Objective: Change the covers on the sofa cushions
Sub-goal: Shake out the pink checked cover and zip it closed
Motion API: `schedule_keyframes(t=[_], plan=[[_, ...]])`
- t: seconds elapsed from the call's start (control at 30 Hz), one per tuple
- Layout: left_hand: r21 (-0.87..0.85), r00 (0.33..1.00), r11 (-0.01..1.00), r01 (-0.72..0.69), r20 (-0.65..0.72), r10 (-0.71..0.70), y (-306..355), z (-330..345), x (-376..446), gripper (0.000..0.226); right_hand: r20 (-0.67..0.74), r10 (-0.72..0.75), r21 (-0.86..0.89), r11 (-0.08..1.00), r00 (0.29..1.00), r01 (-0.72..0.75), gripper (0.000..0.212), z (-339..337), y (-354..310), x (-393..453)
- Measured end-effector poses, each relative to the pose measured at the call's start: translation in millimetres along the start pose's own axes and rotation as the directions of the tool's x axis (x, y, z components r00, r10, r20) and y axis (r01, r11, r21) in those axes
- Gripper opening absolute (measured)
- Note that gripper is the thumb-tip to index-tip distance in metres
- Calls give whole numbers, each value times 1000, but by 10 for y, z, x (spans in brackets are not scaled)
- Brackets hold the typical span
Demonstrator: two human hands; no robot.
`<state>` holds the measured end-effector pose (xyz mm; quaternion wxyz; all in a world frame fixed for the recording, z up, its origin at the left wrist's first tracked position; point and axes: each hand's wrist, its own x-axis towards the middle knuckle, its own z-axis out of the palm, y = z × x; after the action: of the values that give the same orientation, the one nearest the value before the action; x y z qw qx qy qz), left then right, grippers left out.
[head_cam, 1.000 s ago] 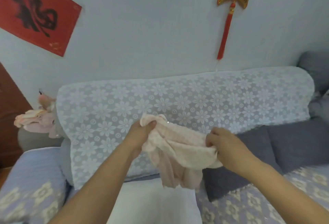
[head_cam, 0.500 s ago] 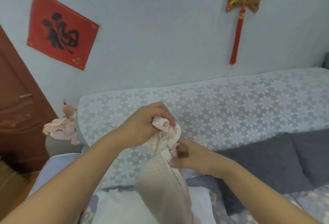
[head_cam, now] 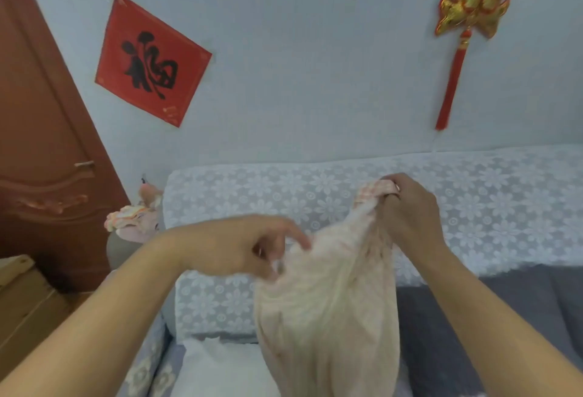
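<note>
A pale pink cushion cover (head_cam: 328,311) hangs in front of me, bunched at the top. My right hand (head_cam: 410,213) grips its upper corner, raised against the sofa back. My left hand (head_cam: 239,245) is lower and to the left, blurred, pinching the cover's edge between thumb and fingers. Below the cover a bare white cushion (head_cam: 220,368) lies on the sofa seat. The cover's lower end runs out of view.
The sofa back wears a white lace flower throw (head_cam: 284,194). Grey cushions (head_cam: 504,317) lie at the right. Pink plush items (head_cam: 135,220) sit on the left armrest. A brown door (head_cam: 41,144) and a wooden box (head_cam: 25,298) stand left.
My hands, close together at the bunched top, have moved apart: the right hand rose up and right with a corner, the left shifted lower left. The cover spread wider. The view turned left.
</note>
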<state>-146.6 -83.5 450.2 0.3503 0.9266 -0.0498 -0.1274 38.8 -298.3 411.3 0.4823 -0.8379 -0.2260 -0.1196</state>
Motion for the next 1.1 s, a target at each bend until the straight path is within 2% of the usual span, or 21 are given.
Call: schedule_keyframes(t=[0.03, 0.07, 0.1, 0.17, 0.2, 0.23, 0.27, 0.37, 0.47, 0.57, 0.67, 0.73, 0.8, 0.87, 0.9, 0.93, 0.97, 1.0, 1.03, 1.07, 1.1], plan=[[-69, 983, 997, 35, 181, -22, -8, 38, -14, 55, 41, -41, 22, 999, 998, 40, 29, -43, -18, 53], [-124, 966, 991, 52, 257, -19, -27, 83, 12, 55, 123, -116, -6, 993, 986, 117, 34, -81, -49, 73], [-154, 975, 987, 51, 223, -15, -26, 124, 51, 50, 215, -197, -56, 975, 956, 214, 41, -104, -63, 64], [-177, 993, 984, 30, -106, -49, -40, 179, 209, 32, 322, -308, -75, 934, 895, 349, 53, -175, -78, 37], [-215, 951, 976, 31, -294, -96, -31, 197, 297, 25, 328, -335, -26, 931, 883, 363, 56, -227, -95, 32], [-277, 897, 960, 33, -416, -151, -20, 221, 376, 22, 318, -342, 42, 937, 884, 347, 59, -274, -109, 33], [-341, 866, 940, 26, -462, -191, 1, 253, 449, 26, 309, -332, 108, 943, 891, 314, 60, -303, -124, 33], [-426, 910, 903, -47, -391, -137, 87, 395, 613, 47, 362, -288, 184, 954, 887, 235, 54, -335, -184, 25], [-456, 904, 876, -153, -424, -62, 224, 486, 715, 30, 411, -244, 110, 970, 878, 218, 46, -340, -200, 18], [-421, 835, 884, -202, -545, -69, 308, 504, 799, 5, 350, -229, 23, 971, 908, 236, 34, -365, -199, 20], [-353, 752, 904, -240, -657, -57, 362, 399, 839, 10, 372, -210, 12, 975, 904, 222, 20, -433, -181, 28], [-339, 692, 899, -278, -719, -57, 404, 253, 850, 13, 420, -209, -74, 962, 883, 263, 8, -497, -154, 46], [-312, 629, 898, -309, -775, -52, 439, 54, 860, 15, 491, -172, -179, 939, 854, 292, 6, -571, -129, 83], [-204, 527, 923, -325, -850, -2, 452, -146, 870, 15, 553, -102, -231, 935, 827, 270, 7, -640, -99, 129], [-78, 453, 954, -290, -889, 65, 434, -243, 867, 15, 509, -93, -243, 938, 855, 247, 7, -648, -86, 138], [52, 390, 974, -220, -910, 137, 432, -318, 852, 15, 366, -112, -240, 948, 924, 209, 5, -640, -64, 141], [152, 340, 975, -163, -919, 200, 440, -378, 836, 15, 126, -130, -235, 959, 984, 157, 5, -616, -48, 135], [204, 307, 968, -144, -921, 240, 469, -427, 811, 16, -114, -154, -237, 964, 982, 124, 9, -582, -44, 112], [233, 295, 962, -141, -918, 265, 509, -468, 786, 16, -238, -193, -271, 954, 952, 126, 15, -551, -85, 53], [260, 298, 957, -131, -910, 288, 560, -519, 760, 16, -179, -207, -309, 940, 962, 145, 21, -515, -141, -10], [278, 333, 954, -114, -894, 301, 605, -575, 746, 15, 60, -176, -339, 922, 983, 185, 26, -494, -216, -82]])
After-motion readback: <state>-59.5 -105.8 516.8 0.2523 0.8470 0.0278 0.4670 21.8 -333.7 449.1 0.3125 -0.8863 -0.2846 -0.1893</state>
